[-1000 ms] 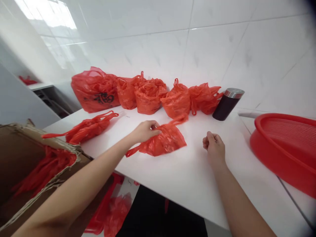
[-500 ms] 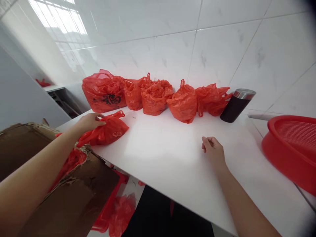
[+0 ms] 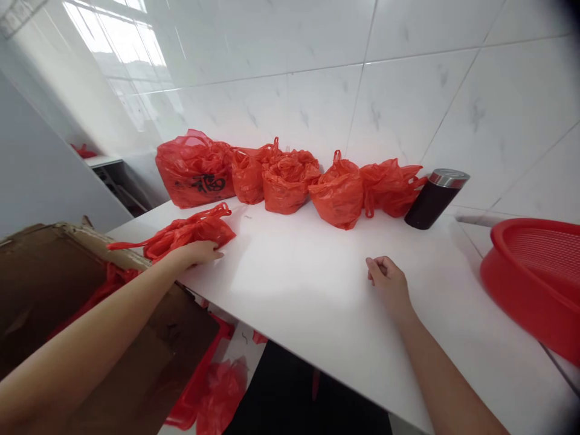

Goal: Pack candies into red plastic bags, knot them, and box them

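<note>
A loosely bunched red plastic bag [image 3: 193,229] lies at the left end of the white table [image 3: 290,266], its handles trailing to the left and upward. My left hand [image 3: 202,252] rests along the bag's near side with the fingers reaching right, touching it; they look stretched out rather than wrapped round it. Over the right half of the table is my right hand [image 3: 388,278], its fingers curled in with nothing visible in them. Several filled red bags stand along the wall, among them a large one with black lettering [image 3: 197,172] and a rounded one [image 3: 339,192].
Below my left arm is a torn cardboard box [image 3: 149,344] with red bags inside. A dark tumbler with a silver lid [image 3: 432,199] leans at the back right. A red plastic basket [image 3: 512,278] sits at the right edge. More red plastic [image 3: 222,386] lies under the table.
My left hand has slid from the top of the loose bag down to its near right side. The bag's left end now stretches over the box rim. My right hand has barely moved.
</note>
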### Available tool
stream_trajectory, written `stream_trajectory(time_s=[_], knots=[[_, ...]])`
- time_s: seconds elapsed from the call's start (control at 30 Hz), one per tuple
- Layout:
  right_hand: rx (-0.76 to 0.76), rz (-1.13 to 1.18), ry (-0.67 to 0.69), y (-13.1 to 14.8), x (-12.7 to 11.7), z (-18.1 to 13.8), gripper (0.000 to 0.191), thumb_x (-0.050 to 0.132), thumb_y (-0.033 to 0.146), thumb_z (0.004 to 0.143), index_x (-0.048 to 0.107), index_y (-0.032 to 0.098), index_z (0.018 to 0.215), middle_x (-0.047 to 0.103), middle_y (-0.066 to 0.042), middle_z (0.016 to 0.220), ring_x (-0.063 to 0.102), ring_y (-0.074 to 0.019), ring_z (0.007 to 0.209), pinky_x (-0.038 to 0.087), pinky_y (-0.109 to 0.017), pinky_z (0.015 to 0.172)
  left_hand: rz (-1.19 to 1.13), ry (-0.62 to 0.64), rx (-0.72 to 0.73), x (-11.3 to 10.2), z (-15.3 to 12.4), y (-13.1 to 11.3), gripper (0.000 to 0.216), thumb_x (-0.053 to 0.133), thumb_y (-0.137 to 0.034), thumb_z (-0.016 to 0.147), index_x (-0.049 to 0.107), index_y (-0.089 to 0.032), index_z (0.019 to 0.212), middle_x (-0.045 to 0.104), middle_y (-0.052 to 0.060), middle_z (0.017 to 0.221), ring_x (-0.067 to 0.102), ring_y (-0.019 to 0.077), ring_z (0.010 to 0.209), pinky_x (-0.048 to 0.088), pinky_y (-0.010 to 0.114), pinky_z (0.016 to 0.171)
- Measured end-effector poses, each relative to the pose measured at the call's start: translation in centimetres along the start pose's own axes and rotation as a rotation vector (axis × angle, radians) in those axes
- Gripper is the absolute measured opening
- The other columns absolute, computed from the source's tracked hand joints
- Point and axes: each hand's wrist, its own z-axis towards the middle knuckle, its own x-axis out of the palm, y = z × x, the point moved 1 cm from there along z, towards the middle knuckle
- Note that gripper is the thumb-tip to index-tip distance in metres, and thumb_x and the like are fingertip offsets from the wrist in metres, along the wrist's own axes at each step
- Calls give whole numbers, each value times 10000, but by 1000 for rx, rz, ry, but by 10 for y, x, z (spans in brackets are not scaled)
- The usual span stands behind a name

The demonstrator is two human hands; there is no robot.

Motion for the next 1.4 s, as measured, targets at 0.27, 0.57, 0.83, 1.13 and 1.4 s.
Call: stream_trajectory(time_s=[0.27,0.57,0.83,1.13,1.4], knots=[[8,42,5,-3,-1,3,352,561,535,837,483,213,717,512,38,605,450,-124,564,356,-254,571,9,-15,132,9,-7,-27,546,582,-493,837,585,-194,1294,563,168,1372,535,337,1242,440,453,988],[5,93,-14,-3,2,6,373,533,548,850,451,218,697,464,45,583,408,-115,542,339,-239,529,-77,-270,623,40,2,-186,455,500,-389,878,569,-249,1306,583,121,1339,570,343,1164,476,479,907],[9,177,-12,-4,0,7,363,517,537,873,434,223,710,449,48,578,392,-117,541,330,-238,521,-261,-536,877,85,17,-261,312,448,-311,947,598,-234,1209,564,86,1317,440,262,1272,353,446,1074],[-23,180,-87,-7,-8,14,390,456,577,886,452,227,714,472,45,573,406,-119,519,330,-242,509,-366,-586,964,84,25,-259,263,502,-298,917,627,-241,1141,604,86,1222,492,273,1201,405,474,1025],[-36,122,-107,-10,-5,19,385,482,567,864,457,226,687,469,53,547,403,-120,521,328,-243,530,-509,-474,990,77,43,-248,222,509,-313,903,692,-253,1014,646,55,1189,549,239,1159,454,422,994]])
